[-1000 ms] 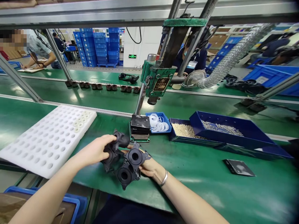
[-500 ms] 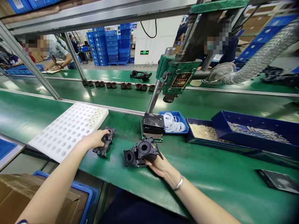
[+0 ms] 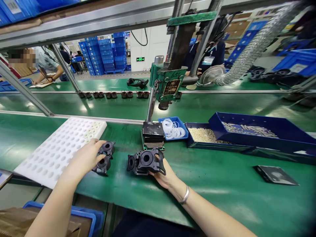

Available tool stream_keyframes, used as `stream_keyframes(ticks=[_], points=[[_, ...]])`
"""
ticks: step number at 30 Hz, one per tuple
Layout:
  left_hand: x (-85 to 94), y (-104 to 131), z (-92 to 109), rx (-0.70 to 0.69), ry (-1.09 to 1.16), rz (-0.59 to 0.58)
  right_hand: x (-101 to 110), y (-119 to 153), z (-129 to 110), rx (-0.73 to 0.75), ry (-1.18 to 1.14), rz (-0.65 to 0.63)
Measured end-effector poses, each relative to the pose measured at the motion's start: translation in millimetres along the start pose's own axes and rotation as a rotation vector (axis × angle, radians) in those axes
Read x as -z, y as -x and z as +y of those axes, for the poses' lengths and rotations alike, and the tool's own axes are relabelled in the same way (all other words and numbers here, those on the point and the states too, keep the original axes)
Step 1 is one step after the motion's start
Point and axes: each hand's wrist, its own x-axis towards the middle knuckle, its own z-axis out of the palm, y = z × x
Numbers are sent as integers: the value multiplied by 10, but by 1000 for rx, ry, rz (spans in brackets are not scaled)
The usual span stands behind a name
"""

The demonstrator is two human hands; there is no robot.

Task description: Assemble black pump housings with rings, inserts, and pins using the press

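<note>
Two round-bored black plastic housings (image 3: pixel 107 148) lie side by side on the green bench, left of centre. My left hand (image 3: pixel 85 156) is at their left edge, its thumb and forefinger apart and overlapping the rims; it does not grip them. My right hand (image 3: pixel 164 176) holds another black housing (image 3: pixel 146 159) from below and the right, tilted so its round bore faces me. Against its left side is a further black bored part (image 3: pixel 131 162); I cannot tell whether the two are joined. The fingers behind the held housing are largely hidden.
A white foam tray (image 3: pixel 49 154) with small cream rings in its far corner lies at left. Ahead stands a green bench press (image 3: pixel 169 84) over a black block (image 3: pixel 153 129). Right are a blue tray of white rings (image 3: pixel 184 136), parts bins (image 3: pixel 247 140) and a dark flat piece (image 3: pixel 276 174).
My left hand has drawn back leftward off the two housings, its fingers loosening. The right hand still holds its housing, turned slightly. The whole view has shifted a little to the right.
</note>
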Motion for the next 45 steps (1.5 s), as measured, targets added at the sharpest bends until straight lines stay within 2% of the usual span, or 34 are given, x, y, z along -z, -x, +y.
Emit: stream_keyframes(ticks=[2,5,7,10,12,15,18,20,22,25,28,30,32,34,37,39,45], points=[[-97,128,240,-104,272,68,-17,35,-76,144,138,-22],[-386,252,553,-195,640,-106,-13,99,-149,444,465,-100],[-584,271,672,-183,737,-170,3,141,-145,578,592,-131],[-740,244,738,-155,731,-152,11,182,-92,674,652,-154],[-722,208,738,-178,671,-150,2,180,-59,667,654,-183],[-577,123,694,-255,462,-124,13,120,-27,568,589,-207],[-471,7,640,-373,-34,-109,100,9,20,478,538,-108],[-475,-65,622,-412,-337,-152,188,-63,74,442,577,-18],[-482,-115,602,-404,-451,-199,269,-105,129,424,641,21],[-336,-130,485,-393,-404,-217,308,-75,158,460,754,-5],[-69,-92,190,-374,-258,-82,189,49,85,546,956,-96],[3,-62,-71,-350,-133,19,24,129,23,593,1139,-236],[-81,-40,-323,-325,-15,50,-171,165,13,626,1323,-404],[-275,-28,-521,-298,113,25,-349,141,82,641,1463,-508],[-560,-19,-677,-241,289,-31,-514,26,290,647,1565,-499],[-654,-17,-711,-212,359,-37,-554,-55,421,666,1581,-467],[-637,-16,-829,-233,414,-37,-639,-151,588,740,1579,-420]])
